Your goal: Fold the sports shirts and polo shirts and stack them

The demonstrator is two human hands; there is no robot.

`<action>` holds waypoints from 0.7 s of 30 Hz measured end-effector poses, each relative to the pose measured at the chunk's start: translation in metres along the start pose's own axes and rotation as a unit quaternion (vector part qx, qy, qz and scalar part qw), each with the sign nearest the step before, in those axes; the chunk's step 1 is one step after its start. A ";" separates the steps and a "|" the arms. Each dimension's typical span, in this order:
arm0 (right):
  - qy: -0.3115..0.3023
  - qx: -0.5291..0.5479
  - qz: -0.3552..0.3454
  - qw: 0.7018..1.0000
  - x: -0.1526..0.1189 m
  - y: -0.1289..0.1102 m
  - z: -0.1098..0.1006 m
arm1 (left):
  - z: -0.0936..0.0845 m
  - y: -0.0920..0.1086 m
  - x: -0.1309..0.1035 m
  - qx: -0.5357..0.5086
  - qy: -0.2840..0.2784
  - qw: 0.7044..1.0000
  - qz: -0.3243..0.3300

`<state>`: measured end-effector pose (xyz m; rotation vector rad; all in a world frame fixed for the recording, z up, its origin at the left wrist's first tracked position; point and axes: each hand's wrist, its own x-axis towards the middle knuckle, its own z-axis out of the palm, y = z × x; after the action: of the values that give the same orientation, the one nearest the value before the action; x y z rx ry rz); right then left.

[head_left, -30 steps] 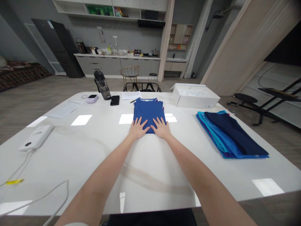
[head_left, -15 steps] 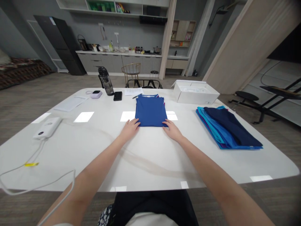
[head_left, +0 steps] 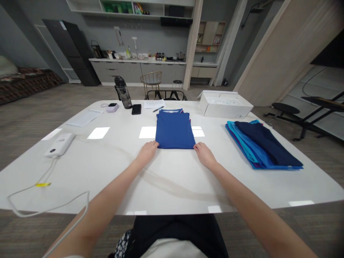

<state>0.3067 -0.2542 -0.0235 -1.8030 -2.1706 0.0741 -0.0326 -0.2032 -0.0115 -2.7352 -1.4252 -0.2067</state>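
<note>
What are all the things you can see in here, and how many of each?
folded shirt: one, blue, between the hands
clothes pile: one, blues and turquoise, table's right
open box: one, white, far right of table
bottle: one, dark, see-through, far left
phone: one, black, beside bottle
small gadget: one, lilac, left of phone
pen: one, dark, behind shirt
papers: two spots, white, far edge and left
power bank or similar: one, white, left, cable attached
table: one, white, in front
fridge: one, black, back left
left hand: one, shirt's near left corner
right hand: one, near right corner
</note>
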 end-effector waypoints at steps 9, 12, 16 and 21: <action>-0.029 0.034 -0.021 0.999 -0.097 -0.022 -0.018 | -0.020 0.048 -0.093 -0.026 -0.071 0.997 0.013; -0.048 0.043 -0.008 0.998 -0.125 -0.032 -0.028 | -0.027 0.059 -0.122 -0.036 -0.084 0.996 0.023; -0.105 0.089 0.007 0.990 -0.137 -0.037 -0.044 | -0.038 0.061 -0.133 -0.063 -0.096 0.993 0.029; -0.085 0.133 0.047 0.986 -0.100 -0.024 -0.044 | -0.043 0.045 -0.094 -0.107 -0.056 0.993 -0.006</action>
<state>0.3114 -0.3622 0.0027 -1.7988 -2.0659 0.5305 -0.0534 -0.3100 0.0184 -2.9523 -1.5303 -0.2213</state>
